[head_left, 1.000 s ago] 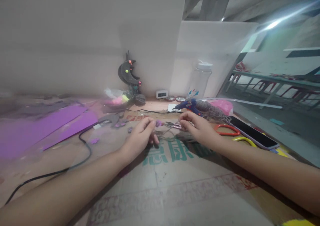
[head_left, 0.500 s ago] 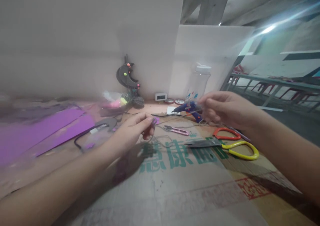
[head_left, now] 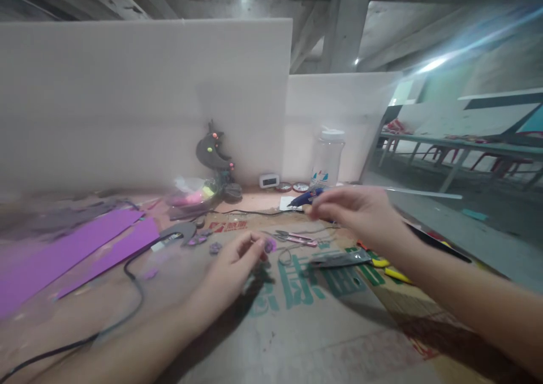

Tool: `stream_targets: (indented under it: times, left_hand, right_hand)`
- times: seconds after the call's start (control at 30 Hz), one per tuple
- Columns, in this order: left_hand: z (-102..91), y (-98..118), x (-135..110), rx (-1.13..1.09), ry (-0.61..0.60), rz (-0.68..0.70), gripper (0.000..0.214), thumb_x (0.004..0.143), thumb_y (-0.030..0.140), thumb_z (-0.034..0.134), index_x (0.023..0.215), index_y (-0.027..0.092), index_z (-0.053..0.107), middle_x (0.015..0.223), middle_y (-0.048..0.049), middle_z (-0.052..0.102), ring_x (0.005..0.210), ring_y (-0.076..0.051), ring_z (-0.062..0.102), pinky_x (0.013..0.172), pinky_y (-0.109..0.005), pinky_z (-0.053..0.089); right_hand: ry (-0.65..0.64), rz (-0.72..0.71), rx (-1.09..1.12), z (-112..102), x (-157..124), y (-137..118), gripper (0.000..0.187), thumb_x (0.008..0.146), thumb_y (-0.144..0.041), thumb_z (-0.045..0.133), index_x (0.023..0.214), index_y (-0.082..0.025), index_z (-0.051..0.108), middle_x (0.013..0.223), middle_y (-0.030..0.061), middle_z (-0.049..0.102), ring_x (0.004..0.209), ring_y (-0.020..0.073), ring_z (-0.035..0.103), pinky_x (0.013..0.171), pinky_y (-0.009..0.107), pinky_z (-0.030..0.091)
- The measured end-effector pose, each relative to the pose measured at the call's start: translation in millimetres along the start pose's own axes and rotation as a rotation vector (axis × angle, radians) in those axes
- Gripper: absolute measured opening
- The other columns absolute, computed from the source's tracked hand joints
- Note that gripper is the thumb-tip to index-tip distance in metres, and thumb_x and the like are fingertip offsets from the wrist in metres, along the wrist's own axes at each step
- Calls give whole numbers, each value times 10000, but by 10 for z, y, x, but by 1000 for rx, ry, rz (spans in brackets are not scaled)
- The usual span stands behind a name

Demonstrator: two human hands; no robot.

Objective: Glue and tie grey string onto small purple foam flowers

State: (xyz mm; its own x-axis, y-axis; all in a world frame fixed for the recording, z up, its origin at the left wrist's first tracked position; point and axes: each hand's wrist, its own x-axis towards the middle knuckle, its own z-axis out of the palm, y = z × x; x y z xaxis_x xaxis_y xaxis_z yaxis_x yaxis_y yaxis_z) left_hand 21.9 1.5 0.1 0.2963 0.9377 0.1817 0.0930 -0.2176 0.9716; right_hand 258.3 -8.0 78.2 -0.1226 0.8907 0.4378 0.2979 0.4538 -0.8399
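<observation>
My left hand [head_left: 240,265] is closed in a pinch on a small purple paper flower [head_left: 270,245], held just above the cardboard. To the right, my right hand [head_left: 354,208] has its fingers curled together in front of the blue glue gun [head_left: 303,198], hiding the handle. Blur hides what its fingertips hold, if anything. A thin cord [head_left: 285,255] lies looped on the cardboard between the hands. Near it lie pink thread snips [head_left: 297,238]. Large scissors [head_left: 339,258] lie below my right hand, their red and yellow handles partly covered by my forearm.
Purple sheets [head_left: 106,254] and a black cable [head_left: 138,299] spread over the left side. At the back stand a dark crescent moon ornament [head_left: 212,152], a bowl of colourful bits [head_left: 190,200], a small white clock [head_left: 269,181] and a clear bottle [head_left: 327,158].
The view has tilted upward. My right hand has moved left, in front of the glue gun; the cord no longer shows stretched between my hands. My left hand keeps its pinch.
</observation>
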Motion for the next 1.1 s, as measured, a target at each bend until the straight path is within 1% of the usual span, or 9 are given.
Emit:
stream_targets:
  times: [0.1,0.17,0.23,0.37,0.43,0.53,0.7,0.9,1.1]
  left_hand:
    - [62,-92,-54,101,-33,29,291,917,468,498,844,196,572,780,-23,600,746,-178,600,702,-308,508]
    - [70,-94,-74,199,-39,109,284,928,437,488,817,193,582,868,-43,626,833,-188,607,757,-305,496]
    - [68,-73,-84,211,-48,151,286,937,413,475,792,189,578,1021,-66,636,914,-194,617,777,-296,497]
    - [75,-41,-104,157,-63,108,275,949,390,465,804,182,571,1194,-79,610,944,-187,639,803,-291,504]
    - [86,-34,-116,144,-98,105,268,955,380,458,812,182,567,1196,-82,619,945,-188,642,830,-299,498]
    - [101,-19,-126,218,-160,150,251,952,347,470,797,184,582,1137,-77,647,1036,-205,614,908,-309,462]
    - [116,3,-122,402,-235,276,195,924,257,513,765,191,605,991,-39,665,1016,-193,585,936,-308,416]
    - [124,-11,-122,473,-256,302,196,918,233,522,750,186,612,859,-16,654,919,-173,582,885,-289,409]
    - [110,-15,-107,420,-236,259,225,918,263,517,740,176,624,864,-32,654,910,-174,591,864,-279,423]
  right_hand:
    - [-164,6,-122,308,-160,280,95,823,-211,607,761,-208,679,724,26,687,707,169,650,707,329,544]
    - [-184,-101,-179,435,-248,449,64,816,-198,601,769,-201,645,887,58,664,805,178,633,748,330,532]
    - [-232,-54,-97,495,-293,581,87,856,-220,550,782,-194,587,1032,80,637,734,146,634,685,309,538]
    - [-268,105,-20,502,-282,703,89,922,-267,470,902,-205,531,764,10,636,581,136,613,570,274,505]
    - [-262,-14,-185,489,-269,713,81,908,-230,496,880,-198,565,718,8,634,638,152,613,603,272,488]
    - [-260,-324,-409,473,-275,722,112,894,-166,526,866,-188,633,806,43,678,743,164,615,681,279,475]
    - [-247,-636,-556,470,-297,739,159,929,-154,521,990,-195,662,860,52,707,799,167,621,715,278,461]
    - [-247,-725,-605,489,-304,710,155,930,-141,522,887,-189,664,768,35,663,734,151,578,667,257,443]
    - [-267,-595,-545,460,-305,755,142,918,-171,556,1022,-178,652,872,53,686,830,168,606,756,278,461]
